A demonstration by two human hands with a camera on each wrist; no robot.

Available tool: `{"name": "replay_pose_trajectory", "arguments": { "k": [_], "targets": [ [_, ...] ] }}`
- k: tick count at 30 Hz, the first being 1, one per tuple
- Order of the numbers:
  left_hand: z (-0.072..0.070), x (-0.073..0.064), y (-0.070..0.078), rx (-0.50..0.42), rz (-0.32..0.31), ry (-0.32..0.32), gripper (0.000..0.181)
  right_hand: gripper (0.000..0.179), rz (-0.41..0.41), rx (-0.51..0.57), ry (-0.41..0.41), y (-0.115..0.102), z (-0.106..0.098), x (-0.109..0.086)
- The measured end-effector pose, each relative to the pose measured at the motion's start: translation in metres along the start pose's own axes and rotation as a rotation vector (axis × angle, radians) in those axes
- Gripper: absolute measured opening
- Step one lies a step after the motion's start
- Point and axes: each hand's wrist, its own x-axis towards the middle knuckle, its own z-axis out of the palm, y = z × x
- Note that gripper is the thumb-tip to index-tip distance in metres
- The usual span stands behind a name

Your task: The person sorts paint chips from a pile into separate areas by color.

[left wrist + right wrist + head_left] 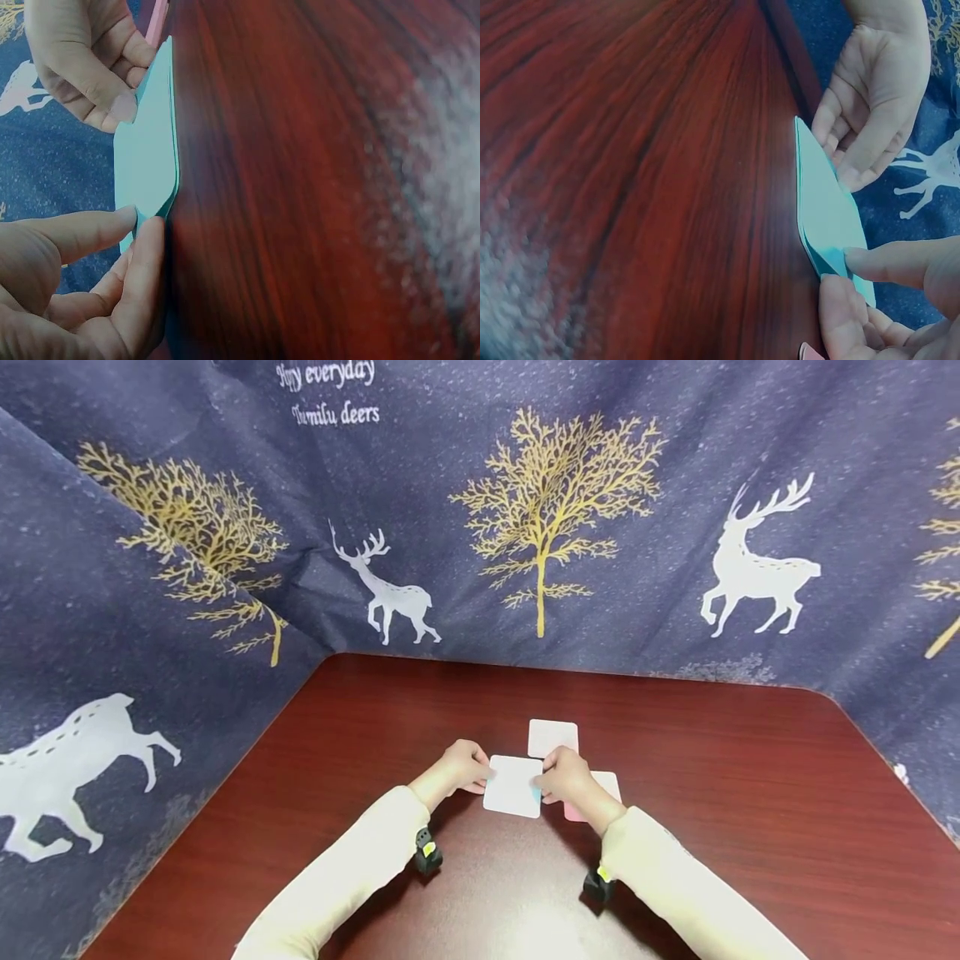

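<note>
Both hands hold a thin stack of square, round-cornered paper sheets [513, 787] just over the table. From above the top sheet looks white, with light blue showing at its right edge; the wrist views show it pale blue. My left hand [467, 766] pinches the left edge between thumb and fingers. At the right edge my right hand [567, 775] pinches too, and a blue corner or flap [827, 260] bends up under its thumb. In the left wrist view several layers show along the stack's near edge.
A white square [553, 737] lies behind the stack on the dark red wooden table [420, 702]. Another square, white and pink [606, 785], lies to the right, partly hidden by the right hand and wrist. A blue cloth [600, 610] with deer and trees hangs around the table.
</note>
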Motion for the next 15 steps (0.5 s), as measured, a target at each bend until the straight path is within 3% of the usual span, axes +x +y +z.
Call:
{"name": "replay_pose_trajectory", "arguments": {
  "k": [8,15],
  "targets": [
    [0.0009,0.0014,-0.0018,0.230,0.070,0.042,0.017,0.027,-0.021,-0.120,0.015,0.0027,0.0030,-0.0005],
    [0.0013,0.0048,-0.0025,0.255,0.093,0.048,0.022,0.021,-0.055,-0.102,0.021,0.0037,0.0015,0.0007]
  ]
}}
